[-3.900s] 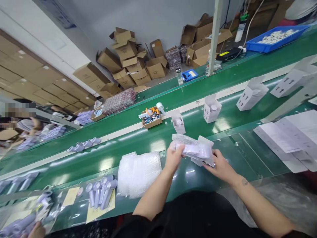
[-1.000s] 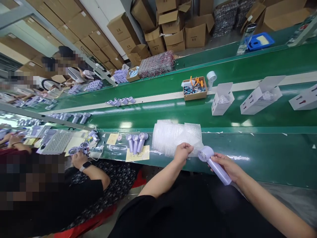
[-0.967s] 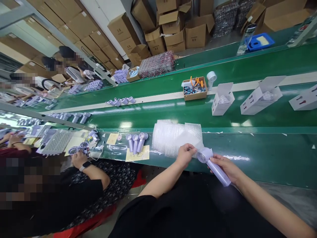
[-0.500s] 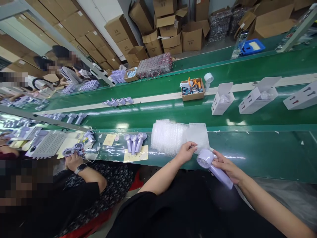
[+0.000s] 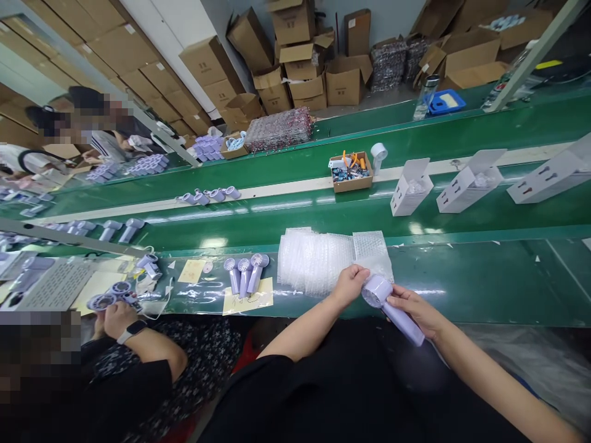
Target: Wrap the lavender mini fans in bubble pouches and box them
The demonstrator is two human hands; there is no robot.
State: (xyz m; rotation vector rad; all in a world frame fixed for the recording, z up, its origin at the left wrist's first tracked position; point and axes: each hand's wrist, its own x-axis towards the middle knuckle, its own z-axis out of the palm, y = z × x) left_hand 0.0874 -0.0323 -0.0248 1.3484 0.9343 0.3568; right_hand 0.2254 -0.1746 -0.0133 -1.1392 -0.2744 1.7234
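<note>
My right hand (image 5: 415,311) is closed around the handle of a lilac handheld fan (image 5: 401,320), its round head tilted up and to the left. Close by, my left hand (image 5: 351,286) is pinched at the near edge of a bubble wrap bag (image 5: 373,249), right beside the fan's head. The fingertips are partly hidden there. To the left of that bag lies an overlapping spread of more bubble wrap bags (image 5: 316,261) on the green bench. The fan head covers part of the held bag's near edge.
Three lilac fans (image 5: 244,274) lie by a handwritten yellow paper (image 5: 252,298). Beyond are a small carton of parts (image 5: 351,175) and white open boxes (image 5: 410,187). At left, a co-worker's hands (image 5: 119,320) hold fan parts. A green conveyor (image 5: 277,209) runs behind the bench.
The fan has come left and its head now sits against my left hand. The bag's near edge has shifted toward the fan. The whole view has turned slightly.
</note>
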